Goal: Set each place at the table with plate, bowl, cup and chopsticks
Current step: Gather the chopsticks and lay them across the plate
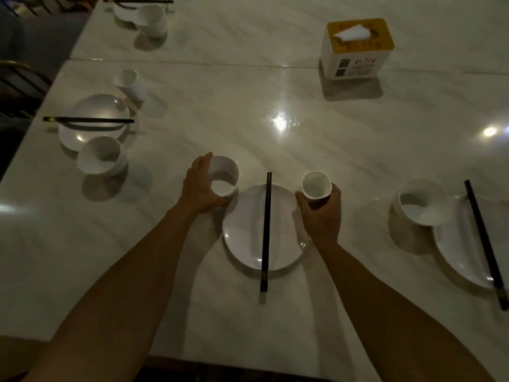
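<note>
**White dishes, black sticks**

The shiny stone table [275,92] is white with soft grey streaks. The round white plate [242,235] is plain. The thin chopsticks [265,232] on it are black. At its 10 o'clock is a deep white bowl [225,172], and at its 2 o'clock a small white cup [316,187]. Far off at 1 o'clock, the square tissue box [330,64] is white with a yellow top.

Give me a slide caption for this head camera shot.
Place setting: left hand holds a bowl, right hand a cup, beside a plate topped with chopsticks.

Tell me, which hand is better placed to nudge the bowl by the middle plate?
Left: the left hand curls round the bowl, left of the plate; the right hand holds the cup opposite.
</note>
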The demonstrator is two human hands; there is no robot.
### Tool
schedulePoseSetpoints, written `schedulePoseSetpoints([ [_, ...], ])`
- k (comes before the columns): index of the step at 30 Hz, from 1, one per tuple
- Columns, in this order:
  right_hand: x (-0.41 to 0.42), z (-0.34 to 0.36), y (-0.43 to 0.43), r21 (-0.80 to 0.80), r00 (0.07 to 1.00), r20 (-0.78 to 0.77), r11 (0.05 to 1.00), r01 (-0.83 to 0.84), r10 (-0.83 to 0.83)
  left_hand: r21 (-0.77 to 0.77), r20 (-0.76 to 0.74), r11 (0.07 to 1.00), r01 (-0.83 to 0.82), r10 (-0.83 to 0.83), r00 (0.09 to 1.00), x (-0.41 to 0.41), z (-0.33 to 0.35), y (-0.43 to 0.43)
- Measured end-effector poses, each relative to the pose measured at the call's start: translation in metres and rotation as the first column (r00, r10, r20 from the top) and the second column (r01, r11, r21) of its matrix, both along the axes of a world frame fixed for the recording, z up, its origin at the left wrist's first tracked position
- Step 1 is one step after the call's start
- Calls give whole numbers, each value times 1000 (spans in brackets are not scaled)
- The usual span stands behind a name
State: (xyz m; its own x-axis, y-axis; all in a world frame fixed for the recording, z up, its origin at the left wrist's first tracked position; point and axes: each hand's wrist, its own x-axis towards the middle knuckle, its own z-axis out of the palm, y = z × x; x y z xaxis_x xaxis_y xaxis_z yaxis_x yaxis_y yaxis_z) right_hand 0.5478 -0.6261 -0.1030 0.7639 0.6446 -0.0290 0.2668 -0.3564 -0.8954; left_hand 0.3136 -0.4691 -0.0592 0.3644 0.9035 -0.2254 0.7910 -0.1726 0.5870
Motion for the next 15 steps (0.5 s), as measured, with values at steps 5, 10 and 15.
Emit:
schedulePoseSetpoints([
  [5,-9,1,-6,21,999,-41,1000,18,-17,-32,-9,998,48,-48,999,-3,3,-2],
  [10,-11,4,-5,30,997,-70,999,41,-38,-68,-6,997,32,-33,999,-2,6,-4],
  [15,-14,3,-1,-2,989,-106,995,101,-101,-99,45,995,16,-12,999,-3,5,-7],
])
